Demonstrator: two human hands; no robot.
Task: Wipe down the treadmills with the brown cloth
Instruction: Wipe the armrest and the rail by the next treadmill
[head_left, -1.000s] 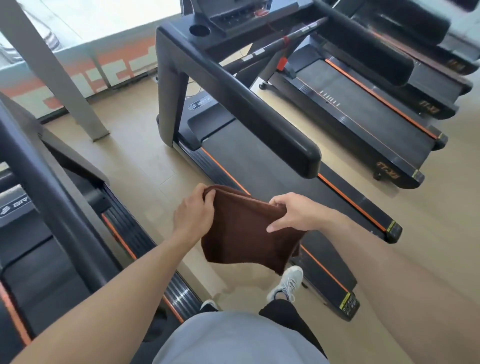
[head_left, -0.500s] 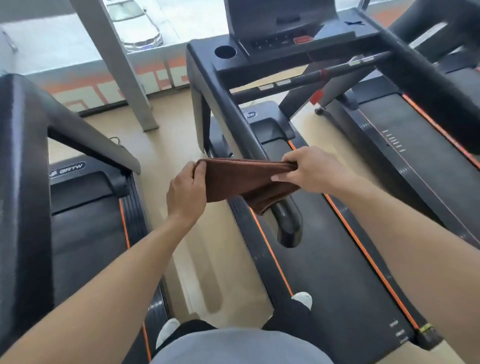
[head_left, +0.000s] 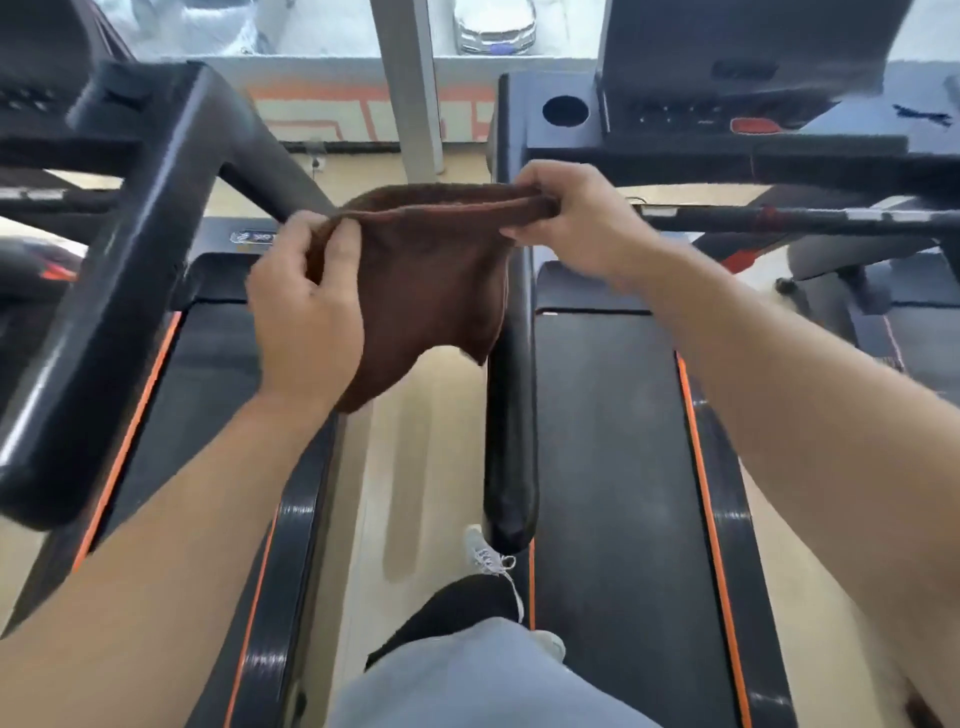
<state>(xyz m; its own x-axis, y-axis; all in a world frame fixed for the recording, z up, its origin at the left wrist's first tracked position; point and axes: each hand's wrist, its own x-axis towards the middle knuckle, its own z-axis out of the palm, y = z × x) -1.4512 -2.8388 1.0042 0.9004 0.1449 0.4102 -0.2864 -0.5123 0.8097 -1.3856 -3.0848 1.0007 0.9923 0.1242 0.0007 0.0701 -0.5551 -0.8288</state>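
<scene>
Both hands pinch the top edge of the cloth (head_left: 431, 280) and hold it stretched in the air at chest height: the left hand (head_left: 304, 317) grips its left corner between thumb and curled fingers, the right hand (head_left: 576, 218) bunches its right corner. The cloth's taut upper edge runs left to right between them, the rest hanging down loose in front of the person, touching no machine as far as can be told. Just behind and below the cloth's right side runs the handrail (head_left: 511, 415) of the right treadmill (head_left: 613, 467), its long axis pointing from the console (head_left: 675, 119) back toward the person. The right hand is the nearer one to this rail and to the console. A second treadmill (head_left: 208, 389) stands to the left, across a strip of floor (head_left: 415, 467). The person stands between the two decks, one shoe (head_left: 485, 553) showing by the rail's end. Wiping has evidently not yet begun here.
</scene>
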